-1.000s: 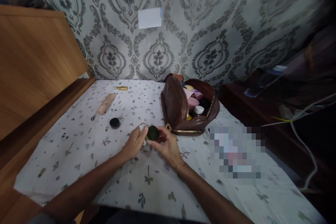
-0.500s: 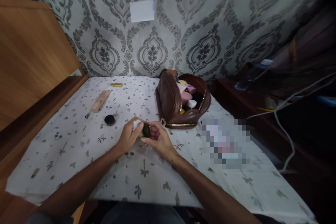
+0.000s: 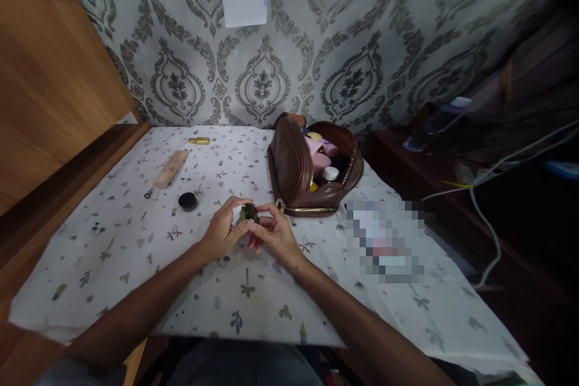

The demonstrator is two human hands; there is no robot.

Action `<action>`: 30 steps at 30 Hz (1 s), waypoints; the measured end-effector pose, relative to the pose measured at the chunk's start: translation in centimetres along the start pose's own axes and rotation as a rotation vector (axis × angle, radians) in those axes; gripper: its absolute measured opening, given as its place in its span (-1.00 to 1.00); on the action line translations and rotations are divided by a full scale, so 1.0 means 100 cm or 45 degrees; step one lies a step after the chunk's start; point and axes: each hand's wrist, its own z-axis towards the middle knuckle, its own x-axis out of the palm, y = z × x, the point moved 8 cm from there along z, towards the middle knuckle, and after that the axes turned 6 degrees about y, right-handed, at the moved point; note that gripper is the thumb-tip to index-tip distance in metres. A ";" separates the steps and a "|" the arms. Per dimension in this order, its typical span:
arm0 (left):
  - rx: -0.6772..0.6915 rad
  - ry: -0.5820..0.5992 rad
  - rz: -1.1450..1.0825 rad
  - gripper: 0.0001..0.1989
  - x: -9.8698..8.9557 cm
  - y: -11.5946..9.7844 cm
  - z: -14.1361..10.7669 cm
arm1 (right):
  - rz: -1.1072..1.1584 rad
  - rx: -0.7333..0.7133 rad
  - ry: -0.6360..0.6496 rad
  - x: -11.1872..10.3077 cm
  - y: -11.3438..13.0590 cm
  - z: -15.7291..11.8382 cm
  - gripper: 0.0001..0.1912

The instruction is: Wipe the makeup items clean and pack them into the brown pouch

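Near the middle of the cloth-covered table (image 3: 199, 295), my left hand (image 3: 225, 230) is wrapped round a small dark green jar (image 3: 248, 213) with something white at its left side. My right hand (image 3: 277, 234) touches the jar from the right, its thumb and fingers at the jar's edge. A round black lid (image 3: 187, 201) lies left of my hands. Behind it are a beige tube (image 3: 172, 169) and a small gold tube (image 3: 199, 140). To the right stands an open brown bag (image 3: 294, 163) filled with pink, yellow and white-capped items.
A blurred-out item (image 3: 384, 241) lies on the right of the table. Beyond the right edge are a clear bottle (image 3: 434, 126) and white cables (image 3: 495, 241). A wooden panel (image 3: 58, 90) borders the left side; a patterned wall stands behind.
The jar has turned in my hands, so its round face points more upward. My right fingers have moved closer round it. The whole view has shifted slightly.
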 end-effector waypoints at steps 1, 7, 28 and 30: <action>-0.013 0.005 0.000 -0.62 0.000 0.001 0.000 | 0.004 0.022 0.001 0.000 0.000 0.000 -0.40; -0.175 -0.059 -0.208 -0.58 -0.005 0.006 0.003 | 0.107 0.025 0.054 0.005 0.002 -0.001 -0.24; -0.159 -0.162 0.338 -0.73 -0.027 -0.003 0.000 | 0.175 0.094 -0.188 -0.006 -0.007 0.006 -0.26; 0.054 -0.206 0.452 -0.72 -0.027 -0.020 -0.001 | 0.083 0.108 -0.194 -0.008 -0.010 0.006 -0.32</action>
